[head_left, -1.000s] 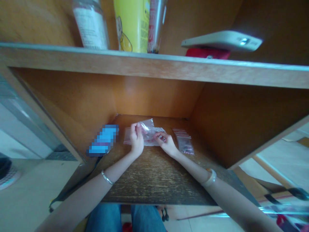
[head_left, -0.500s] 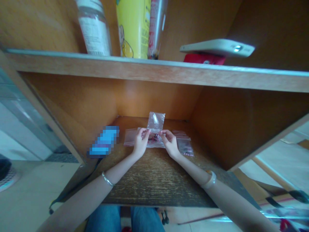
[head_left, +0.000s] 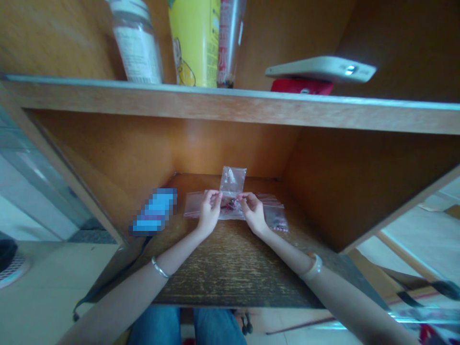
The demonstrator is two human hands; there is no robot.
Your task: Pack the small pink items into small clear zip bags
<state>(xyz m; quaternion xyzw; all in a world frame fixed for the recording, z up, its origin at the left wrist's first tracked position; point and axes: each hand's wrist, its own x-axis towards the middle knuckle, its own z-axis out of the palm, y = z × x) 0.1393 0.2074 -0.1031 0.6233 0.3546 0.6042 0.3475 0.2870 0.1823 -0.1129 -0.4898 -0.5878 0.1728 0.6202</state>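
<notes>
In the head view, my left grip [head_left: 208, 212] and right grip [head_left: 255, 215] pinch a small clear bag's [head_left: 233, 180] near edge above the surface [head_left: 230, 268]. Its far end points at the back panel [head_left: 233, 146], long axis seemingly away from me; my fingers [head_left: 217, 194] hide its near corners.

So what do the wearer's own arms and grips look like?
Left forearm: no sleeve in view, slim shiny silver-coloured bangle. Right forearm: no sleeve in view either, wider whitish bangle. Left grip and right grip: both ungloved, no visible markings.
</notes>
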